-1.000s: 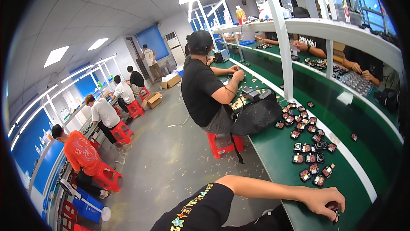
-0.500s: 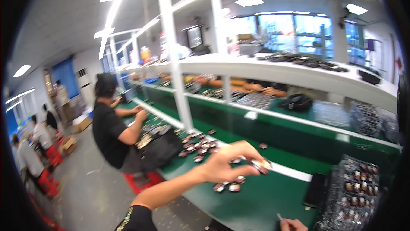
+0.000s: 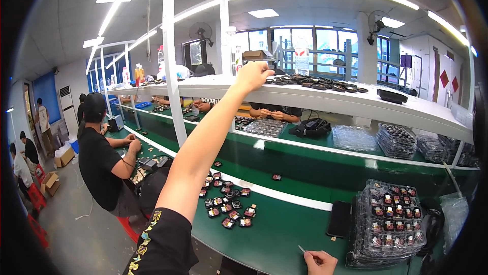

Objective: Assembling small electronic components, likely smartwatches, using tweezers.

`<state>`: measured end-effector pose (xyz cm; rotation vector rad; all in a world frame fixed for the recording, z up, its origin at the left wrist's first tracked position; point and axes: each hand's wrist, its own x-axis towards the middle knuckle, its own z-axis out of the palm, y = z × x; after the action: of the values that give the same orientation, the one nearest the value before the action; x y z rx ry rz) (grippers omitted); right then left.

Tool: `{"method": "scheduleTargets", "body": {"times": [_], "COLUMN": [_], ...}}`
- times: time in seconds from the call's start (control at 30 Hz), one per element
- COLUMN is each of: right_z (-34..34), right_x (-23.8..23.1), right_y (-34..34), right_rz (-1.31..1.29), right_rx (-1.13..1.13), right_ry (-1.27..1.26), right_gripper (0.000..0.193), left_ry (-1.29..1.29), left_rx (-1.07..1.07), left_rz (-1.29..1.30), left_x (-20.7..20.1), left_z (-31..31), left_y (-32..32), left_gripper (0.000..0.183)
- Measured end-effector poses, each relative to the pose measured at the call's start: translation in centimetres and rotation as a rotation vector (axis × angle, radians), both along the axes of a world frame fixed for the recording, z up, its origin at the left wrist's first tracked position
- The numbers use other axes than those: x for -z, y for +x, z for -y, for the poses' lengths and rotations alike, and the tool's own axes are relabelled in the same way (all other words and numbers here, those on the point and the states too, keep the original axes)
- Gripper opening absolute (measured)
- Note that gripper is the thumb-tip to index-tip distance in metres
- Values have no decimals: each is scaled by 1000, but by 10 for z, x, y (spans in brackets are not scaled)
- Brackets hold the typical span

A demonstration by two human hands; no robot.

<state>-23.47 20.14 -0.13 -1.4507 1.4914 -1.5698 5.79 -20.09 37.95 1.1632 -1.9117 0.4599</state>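
Observation:
My left hand (image 3: 252, 75) is stretched up to the white shelf, at the left end of a pile of black plastic parts (image 3: 317, 81). Its fingers are curled, and whatever they hold, if anything, is hidden. At the bottom edge my right hand (image 3: 320, 263) is closed around a thin, pale, pointed tool (image 3: 301, 249), its tip directed up and left. Below my left forearm, small square black modules with coloured faces (image 3: 229, 206) lie scattered on the green tabletop (image 3: 279, 229).
Right of my right hand stands a stack of clear plastic trays (image 3: 389, 224), its top tray filled with modules. A black phone-like slab (image 3: 337, 219) lies beside it. A person in black (image 3: 104, 158) sits at left. White shelf posts (image 3: 175, 66) rise from the bench.
My left hand has risen from above the tabletop to the shelf; the small module seen in its fingers earlier no longer shows. My right hand keeps the tool low. The view has shifted.

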Motion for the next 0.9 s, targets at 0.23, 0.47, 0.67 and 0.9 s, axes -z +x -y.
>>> {"method": "scheduleTargets", "body": {"times": [0.23,0.47,0.67,0.9], "right_z": [21,25,19,16], "right_x": [5,16,46,3], "right_y": [-7,0,-29,-2], "right_rz": [-12,-24,-66,-37], "right_rx": [30,32,-163,-117], "right_ry": [0,40,74,119], "right_gripper": [9,9,12,16], "left_ry": [-543,53,454,280], "left_rx": [361,381,249,268], "left_rz": [-120,-1,253,120], "left_x": [33,234,420,430], "left_z": [-20,-86,4,10], "left_y": [1,-12,-91,-63], "left_gripper": [20,15,61,24]}}
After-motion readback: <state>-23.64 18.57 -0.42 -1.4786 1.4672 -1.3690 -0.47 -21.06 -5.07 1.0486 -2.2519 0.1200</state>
